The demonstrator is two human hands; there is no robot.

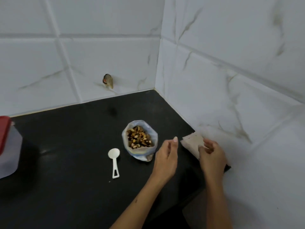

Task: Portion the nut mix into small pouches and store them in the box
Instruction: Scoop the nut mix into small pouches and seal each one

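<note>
- Background: two walls (107,55) of glossy white tile with faint grey-brown veining meet in a corner. A small dark hole or fitting (108,80) sits low on the left wall; its nature cannot be told.
- The surface (66,146) is a flat, matte black counter that fills the corner.
- Nut mix (139,137): one batch of brown and tan pieces, inside one clear plastic bag (140,141) with its top rolled down. The bag stands upright near the middle of the surface.
- Scoop (114,161): one, white plastic, with a round bowl and a flat handle ending in an open loop. It lies flat just left of the bag, apart from it.
- Box (8,146): one, translucent plastic with a red lid, at the left edge, cut off by the frame and well apart from the bag.
- Pouches (192,142): a pale, flat, papery stack against the right wall. The count cannot be told.
- Left hand (166,156): fingers loosely curled, holding nothing, hovering between bag and pouches.
- Right hand (212,156): fingers curled on the stack, pinching its top layer.
- No readable writing or brand shows.
</note>
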